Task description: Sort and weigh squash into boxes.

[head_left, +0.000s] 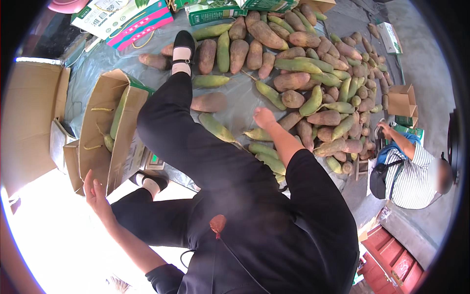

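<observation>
My right hand [264, 117], its fingers curled in, hangs over the grey plastic sheet [242, 100] beside the pile, with nothing visible in it. Close by lie a long green radish [270, 94] with a thin tail and another green radish [216, 127] by my knee. A thick reddish-brown root [209, 102] rests just beyond that knee. On the left, my left hand [98, 198] is open, fingers stretched, at the near end of an open cardboard box [100, 166]. Inside that box are green radishes [119, 115] and yellow cord handles.
A large heap of reddish-brown and green roots [323, 98] spreads to the right. Printed bags [147, 22] and green boxes [215, 13] stand at the back. A scale [155, 160] sits beside the box. At the far right, a person in a striped shirt [409, 181] is near cartons [402, 100].
</observation>
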`<state>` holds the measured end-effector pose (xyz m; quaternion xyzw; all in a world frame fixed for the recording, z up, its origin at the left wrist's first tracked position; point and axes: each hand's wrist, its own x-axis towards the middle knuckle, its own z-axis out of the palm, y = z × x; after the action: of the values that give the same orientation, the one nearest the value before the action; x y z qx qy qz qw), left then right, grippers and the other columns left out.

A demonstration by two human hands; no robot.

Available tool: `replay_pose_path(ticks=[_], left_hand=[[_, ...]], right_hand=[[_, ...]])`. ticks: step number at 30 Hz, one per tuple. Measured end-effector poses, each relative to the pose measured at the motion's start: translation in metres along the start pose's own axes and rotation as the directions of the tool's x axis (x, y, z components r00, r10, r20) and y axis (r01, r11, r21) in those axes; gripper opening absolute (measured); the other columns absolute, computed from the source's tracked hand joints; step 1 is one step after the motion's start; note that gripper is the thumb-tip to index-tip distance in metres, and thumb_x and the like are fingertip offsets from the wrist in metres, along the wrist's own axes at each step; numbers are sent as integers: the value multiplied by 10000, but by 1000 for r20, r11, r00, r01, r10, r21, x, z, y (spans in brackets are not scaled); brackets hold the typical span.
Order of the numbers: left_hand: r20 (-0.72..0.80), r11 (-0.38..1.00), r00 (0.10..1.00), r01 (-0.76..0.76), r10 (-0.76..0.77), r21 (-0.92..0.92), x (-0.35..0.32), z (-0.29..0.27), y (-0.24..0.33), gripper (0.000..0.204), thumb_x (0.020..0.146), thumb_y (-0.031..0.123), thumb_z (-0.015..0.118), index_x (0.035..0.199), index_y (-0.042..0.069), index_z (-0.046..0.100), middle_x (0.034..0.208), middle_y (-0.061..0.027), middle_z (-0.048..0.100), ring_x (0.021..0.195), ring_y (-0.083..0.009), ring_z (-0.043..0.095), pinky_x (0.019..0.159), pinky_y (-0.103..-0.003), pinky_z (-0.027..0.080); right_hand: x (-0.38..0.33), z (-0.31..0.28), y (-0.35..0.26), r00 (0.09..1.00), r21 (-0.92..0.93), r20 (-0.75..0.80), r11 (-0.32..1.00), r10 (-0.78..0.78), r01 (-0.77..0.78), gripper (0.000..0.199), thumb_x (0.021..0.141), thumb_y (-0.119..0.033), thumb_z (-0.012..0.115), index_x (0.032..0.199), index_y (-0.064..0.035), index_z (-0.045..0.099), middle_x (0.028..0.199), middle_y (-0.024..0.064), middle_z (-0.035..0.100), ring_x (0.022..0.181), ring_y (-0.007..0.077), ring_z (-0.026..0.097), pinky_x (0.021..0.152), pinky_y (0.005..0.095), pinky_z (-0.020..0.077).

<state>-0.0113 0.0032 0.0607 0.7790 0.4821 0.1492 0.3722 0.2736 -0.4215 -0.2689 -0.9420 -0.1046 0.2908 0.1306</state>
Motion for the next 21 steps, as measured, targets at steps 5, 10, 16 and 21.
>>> replay_pose_path(ticks=[5,10,16,21], left_hand=[[-78,996,997,-12,19,85,17,-12,-23,311,923,169,503,1207,49,541,1161,-35,543,901,-78,489,773,-230,416],[-98,997,995,32,-26,68,26,-21,-58,309,904,109,500,1198,26,543,1194,-90,539,1106,-180,490,933,-307,384],[-144,990,987,84,-67,117,18,0,-54,329,890,106,508,1206,14,533,1174,-89,559,990,-155,516,920,-292,376],[-157,974,988,32,4,224,21,-6,-65,312,887,98,526,1188,23,554,1153,-82,553,910,-133,516,862,-275,397]], right_hand=[[43,-34,-4,986,-165,-167,986,-18,-10,303,732,-205,650,995,-70,582,1064,170,584,1027,339,546,894,418,439],[57,-66,-21,991,-230,-86,966,100,-118,398,771,-193,596,1135,-63,503,1187,132,503,1148,320,456,923,420,437],[70,-68,-12,989,-221,-42,964,144,-150,485,749,-242,652,1175,-84,483,1227,100,479,1176,302,434,939,444,417],[66,-66,-43,989,-303,20,943,147,-134,593,729,-289,691,1241,-115,449,1235,86,473,1182,297,427,929,464,409]])
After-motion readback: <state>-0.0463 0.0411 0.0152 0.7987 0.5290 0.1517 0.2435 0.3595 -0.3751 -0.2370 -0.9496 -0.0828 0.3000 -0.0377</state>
